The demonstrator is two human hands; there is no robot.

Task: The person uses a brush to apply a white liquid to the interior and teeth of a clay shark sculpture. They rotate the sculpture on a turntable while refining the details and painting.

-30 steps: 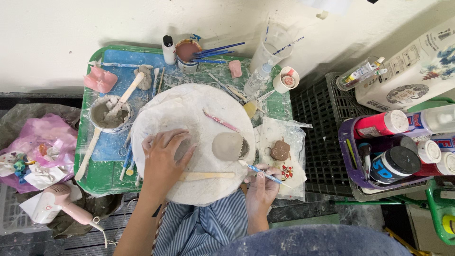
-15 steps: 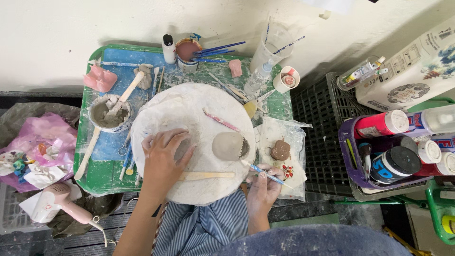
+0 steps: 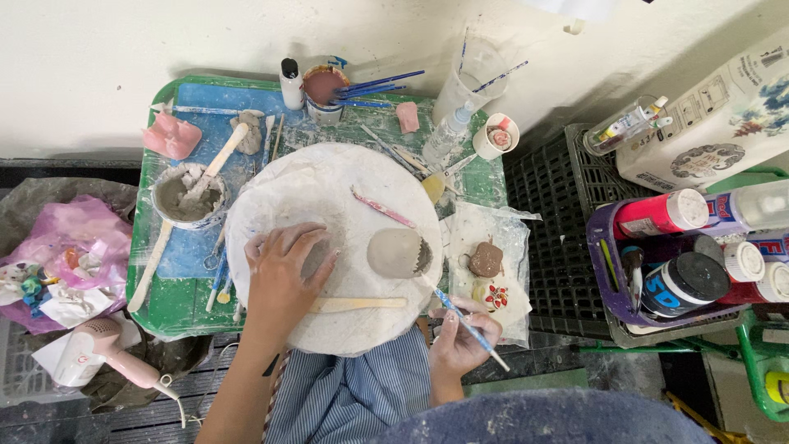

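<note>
My left hand (image 3: pixel 283 271) lies flat on a piece of grey clay on the round white board (image 3: pixel 329 197), fingers spread over it. My right hand (image 3: pixel 462 333) grips a thin blue-handled tool (image 3: pixel 460 316) whose tip points toward a rounded grey clay piece with a jagged edge (image 3: pixel 394 252) near the board's right rim. A flat wooden stick (image 3: pixel 357 303) lies on the board near me, and a pink tool (image 3: pixel 382 207) lies further back.
A green tray (image 3: pixel 168 300) carries a bowl of grey slip (image 3: pixel 187 196), a cup of brushes (image 3: pixel 322 86) and pink clay bits. Small painted pieces sit on plastic (image 3: pixel 489 275). Paint bottles fill a purple bin (image 3: pixel 682 255) at right; a pink hairdryer (image 3: pixel 103 358) lies at left.
</note>
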